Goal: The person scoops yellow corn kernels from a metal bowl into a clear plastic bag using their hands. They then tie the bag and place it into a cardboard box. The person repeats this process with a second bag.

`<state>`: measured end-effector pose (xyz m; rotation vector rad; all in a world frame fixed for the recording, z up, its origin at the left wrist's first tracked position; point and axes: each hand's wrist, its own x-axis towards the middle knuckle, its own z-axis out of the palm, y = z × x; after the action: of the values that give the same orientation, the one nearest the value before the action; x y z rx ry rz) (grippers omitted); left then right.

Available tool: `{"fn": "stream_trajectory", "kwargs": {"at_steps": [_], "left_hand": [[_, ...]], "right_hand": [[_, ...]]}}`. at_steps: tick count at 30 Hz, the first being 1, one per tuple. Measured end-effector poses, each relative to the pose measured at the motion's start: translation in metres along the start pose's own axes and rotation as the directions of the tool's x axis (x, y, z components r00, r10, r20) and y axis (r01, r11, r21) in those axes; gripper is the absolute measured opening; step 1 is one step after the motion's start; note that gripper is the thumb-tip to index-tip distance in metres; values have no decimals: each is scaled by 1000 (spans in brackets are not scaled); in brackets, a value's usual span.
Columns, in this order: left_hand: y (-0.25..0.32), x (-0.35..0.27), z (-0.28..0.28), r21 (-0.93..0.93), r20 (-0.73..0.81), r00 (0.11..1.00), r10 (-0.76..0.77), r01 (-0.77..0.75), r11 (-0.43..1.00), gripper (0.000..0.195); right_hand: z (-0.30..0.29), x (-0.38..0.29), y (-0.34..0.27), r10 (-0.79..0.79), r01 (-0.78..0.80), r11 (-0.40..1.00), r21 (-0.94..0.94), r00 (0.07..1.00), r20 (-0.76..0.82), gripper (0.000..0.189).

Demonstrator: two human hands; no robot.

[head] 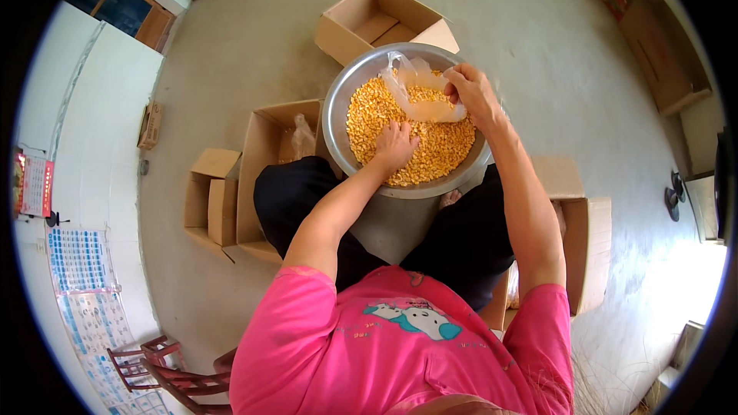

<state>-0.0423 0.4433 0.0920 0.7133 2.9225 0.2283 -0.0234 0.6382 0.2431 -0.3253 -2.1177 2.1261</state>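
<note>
Dried yellow corn kernels (369, 112) fill much of a wide round metal basin (336, 127) in front of me, between my knees. My left hand (396, 145) rests palm down on the kernels with its fingers apart, the tips partly sunk among them. At the basin's far right, my right hand (470, 89) pinches the edge of a clear plastic bag (424, 78). The bag's mouth gapes over the corn, and kernels show in or through it. Its lower rim touches the corn. My right fingertips are partly hidden behind the hand.
An open cardboard box (369, 20) stands just beyond the basin. Left of my knee is another box (259, 144) holding a plastic bag (302, 137), beside a smaller box (210, 204). More open cardboard (588, 253) stands right of my arm. Wooden chairs (167, 366) are at lower left.
</note>
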Motion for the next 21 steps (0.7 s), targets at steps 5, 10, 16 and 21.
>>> {"fn": "stream_trajectory", "kwargs": {"at_steps": [5, 10, 16, 21], "left_hand": [[-5, -4, 11, -56, 49, 996, 72, -69, 996, 40], [-4, -5, 25, -29, 5, 992, 125, -125, 992, 35], [-4, 7, 33, -133, -41, 970, 239, -242, 961, 36], [-26, 42, 19, -617, 52, 940, 338, -236, 751, 36]], "right_hand": [[3, 0, -2, -10, 10, 1000, -12, 1000, 1, 20], [1, 0, 0, -1, 1, 1000, -10, 1000, -7, 20], [-9, -1, 3, -3, 2, 999, -36, 1000, -27, 21], [-3, -3, -2, -4, 3, 1000, -23, 1000, -10, 21]]}}
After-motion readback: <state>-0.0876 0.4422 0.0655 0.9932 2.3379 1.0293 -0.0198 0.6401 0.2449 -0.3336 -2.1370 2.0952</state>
